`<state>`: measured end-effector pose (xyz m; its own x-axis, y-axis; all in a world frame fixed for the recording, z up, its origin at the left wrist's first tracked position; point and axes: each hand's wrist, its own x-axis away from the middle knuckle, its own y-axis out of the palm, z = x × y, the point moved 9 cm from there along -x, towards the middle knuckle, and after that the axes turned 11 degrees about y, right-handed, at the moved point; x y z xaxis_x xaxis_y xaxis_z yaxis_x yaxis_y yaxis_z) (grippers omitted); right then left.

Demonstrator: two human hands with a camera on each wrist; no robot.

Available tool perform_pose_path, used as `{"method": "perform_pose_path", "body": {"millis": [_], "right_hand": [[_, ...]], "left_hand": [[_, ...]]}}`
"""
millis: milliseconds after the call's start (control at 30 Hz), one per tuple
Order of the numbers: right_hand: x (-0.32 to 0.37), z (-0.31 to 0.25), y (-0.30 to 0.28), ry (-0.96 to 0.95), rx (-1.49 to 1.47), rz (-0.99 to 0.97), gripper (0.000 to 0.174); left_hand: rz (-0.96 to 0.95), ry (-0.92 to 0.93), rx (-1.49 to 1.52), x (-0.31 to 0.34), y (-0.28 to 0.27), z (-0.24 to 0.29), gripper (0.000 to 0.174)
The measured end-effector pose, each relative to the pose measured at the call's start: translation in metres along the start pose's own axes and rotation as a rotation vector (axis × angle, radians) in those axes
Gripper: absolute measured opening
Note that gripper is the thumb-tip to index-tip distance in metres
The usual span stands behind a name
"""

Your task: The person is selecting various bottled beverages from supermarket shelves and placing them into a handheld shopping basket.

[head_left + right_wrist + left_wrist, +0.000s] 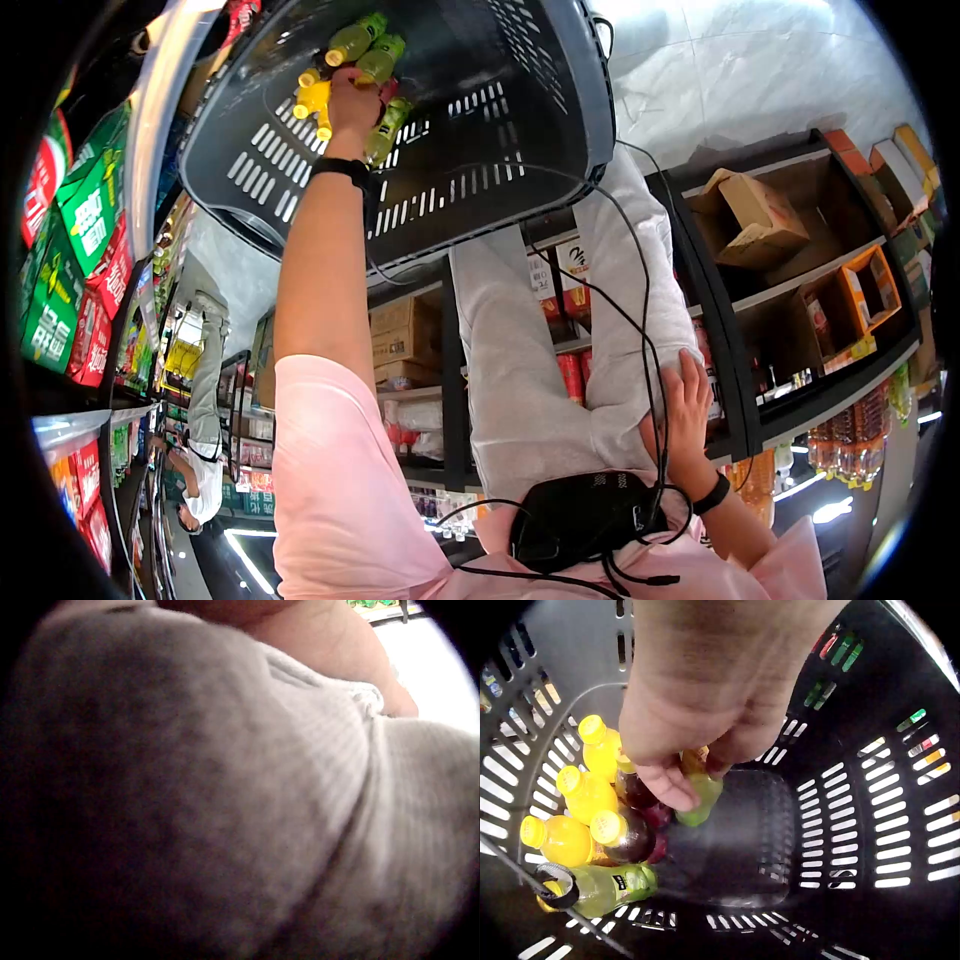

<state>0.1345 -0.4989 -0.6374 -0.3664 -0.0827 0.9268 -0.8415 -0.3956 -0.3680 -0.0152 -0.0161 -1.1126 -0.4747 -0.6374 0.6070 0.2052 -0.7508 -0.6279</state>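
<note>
Because reaching probably needs bracing, my right hand [683,402] rests relaxed-fingered on my leg [612,270]; my left hand [355,102] pinches a green bottle [699,808] inside the basket [480,60].

The left hand [697,731] reaches down from the top edge into a black plastic shopping basket [731,847] with slotted walls, its fingers curled about the top of a green drink bottle [699,801]. To the left of that bottle cluster three yellow-capped yellow drink bottles [589,796] and two dark purplish bottles [636,838], with another green bottle [604,892] lying on its side just below them. A dark cord [592,928] crosses the lower left corner, and a black loop [571,889] overlaps the lying bottle's cap end.
</note>
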Motion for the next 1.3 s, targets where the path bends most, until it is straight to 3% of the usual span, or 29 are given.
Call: {"method": "perform_pose_path", "body": {"millis": [133, 200, 300, 367, 400, 433, 467, 500, 567, 600, 633, 667, 700, 767, 800, 867, 900, 933, 967, 1033, 1167, 1200, 1233, 1267, 1300], "right_hand": [[-0.003, 0.008, -0.003, -0.036, 0.007, 0.011, 0.065], [-0.001, 0.009, -0.006, -0.059, -0.006, 0.029, 0.065], [0.002, 0.012, -0.007, -0.026, -0.012, 0.022, 0.062], [0.010, 0.006, -0.009, -0.034, -0.027, 0.073, 0.060], [0.016, -0.001, -0.014, -0.006, -0.031, 0.063, 0.060], [0.023, -0.006, -0.016, -0.003, -0.024, 0.098, 0.063], [0.034, -0.011, -0.017, -0.029, -0.043, 0.135, 0.063], [0.042, -0.017, -0.022, -0.072, -0.064, 0.190, 0.063], [0.064, -0.027, -0.028, -0.156, -0.152, 0.321, 0.064], [0.061, -0.034, -0.021, -0.182, -0.128, 0.381, 0.066], [0.057, -0.022, -0.010, -0.169, -0.087, 0.452, 0.067], [0.045, -0.021, -0.006, -0.121, -0.049, 0.429, 0.067], [0.018, -0.009, 0.024, -0.166, -0.079, 0.473, 0.066], [-0.026, -0.010, 0.064, -0.337, -0.121, 0.511, 0.070], [0.040, -0.026, 0.021, -0.315, -0.170, 0.405, 0.070], [0.014, -0.032, 0.040, -0.320, -0.251, 0.262, 0.067], [0.001, -0.040, 0.043, -0.295, -0.279, 0.209, 0.066], [0.015, -0.057, 0.022, -0.311, -0.291, 0.243, 0.066], [0.035, -0.073, 0.006, -0.344, -0.177, 0.229, 0.064], [0.042, -0.090, 0.000, -0.354, -0.038, 0.219, 0.063], [0.014, -0.109, 0.007, -0.527, 0.086, 0.303, 0.053], [0.005, -0.104, 0.007, -0.431, -0.063, 0.267, 0.050], [-0.001, -0.103, 0.007, -0.339, -0.219, 0.230, 0.048], [0.012, -0.111, 0.004, -0.505, -0.170, 0.313, 0.045], [-0.055, -0.110, 0.032, -0.632, -0.075, 0.384, 0.042]], "left_hand": [[-0.026, -0.159, 0.134, 0.011, -0.002, 0.014, 0.038], [0.024, -0.183, 0.397, 0.017, -0.002, 0.012, 0.042], [0.036, -0.077, 0.035, 0.025, -0.008, 0.000, 0.043], [0.050, 0.019, -0.150, 0.056, -0.035, 0.048, 0.041], [0.028, -0.024, -0.033, 0.074, -0.035, 0.052, 0.039], [0.002, -0.069, -0.111, 0.106, -0.061, 0.100, 0.031], [-0.119, 0.023, 0.064, 0.125, -0.051, 0.108, 0.030], [-0.085, 0.231, -0.169, 0.156, -0.077, 0.162, 0.033], [-0.046, 0.766, -0.356, 0.247, -0.141, 0.274, 0.035], [-0.089, 0.608, -0.164, 0.275, -0.179, 0.302, 0.033], [-0.059, 0.645, 0.213, 0.309, -0.198, 0.325, 0.031], [-0.153, 0.628, 0.232, 0.342, -0.235, 0.364, 0.033], [-0.165, 0.756, 0.286, 0.379, -0.258, 0.392, 0.031], [-0.265, 0.894, 0.030, 0.454, -0.333, 0.453, 0.029], [-0.170, 1.039, -0.065, 0.500, -0.390, 0.488, 0.025], [0.161, 1.239, -0.026, 0.581, -0.496, 0.547, 0.017], [0.260, 1.249, 0.069, 0.607, -0.544, 0.565, 0.016], [0.401, 1.269, 0.169, 0.628, -0.583, 0.569, 0.017], [0.286, 0.956, 0.482, 0.633, -0.602, 0.562, 0.021], [0.042, 0.990, 0.809, 0.636, -0.597, 0.555, 0.022], [0.132, 1.206, 0.719, 0.658, -0.580, 0.557, 0.022], [0.070, 0.973, 0.860, 0.647, -0.580, 0.543, 0.019], [0.115, 1.057, 0.911, 0.644, -0.591, 0.539, 0.013], [0.161, 1.040, 0.943, 0.638, -0.602, 0.528, 0.012], [0.207, 1.018, 0.984, 0.648, -0.620, 0.524, 0.011]]}}
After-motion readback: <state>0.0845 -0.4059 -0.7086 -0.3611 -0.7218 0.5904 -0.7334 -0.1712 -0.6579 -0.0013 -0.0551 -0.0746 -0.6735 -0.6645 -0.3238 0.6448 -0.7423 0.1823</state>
